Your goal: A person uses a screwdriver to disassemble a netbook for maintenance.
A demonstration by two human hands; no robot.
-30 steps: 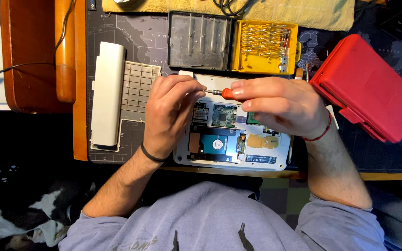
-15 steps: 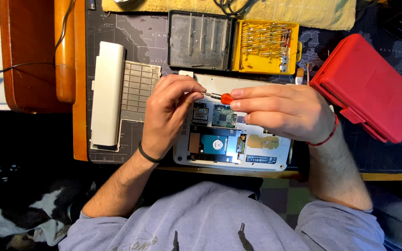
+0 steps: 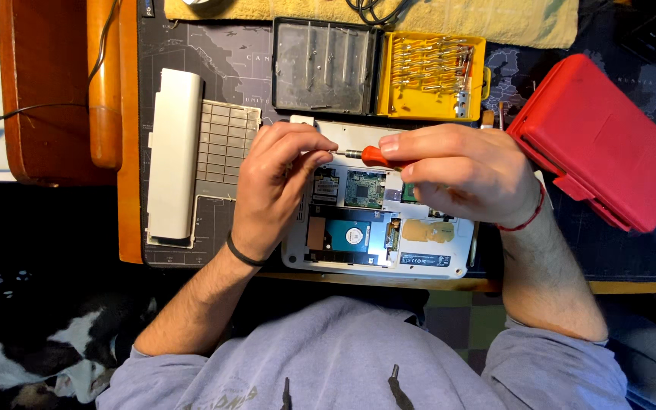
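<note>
Head view shows the small orange-handled screwdriver [image 3: 370, 156] lying with its long axis from 3 to 9 o'clock above the opened laptop [image 3: 377, 228]; the right hand [image 3: 461, 171] grips its handle; the left hand [image 3: 279, 178] pinches closed at its tip.

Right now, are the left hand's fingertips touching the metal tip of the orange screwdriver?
Touching. The head view shows the left hand fingertips pinched around the tip of the orange screwdriver, no gap visible.
</note>
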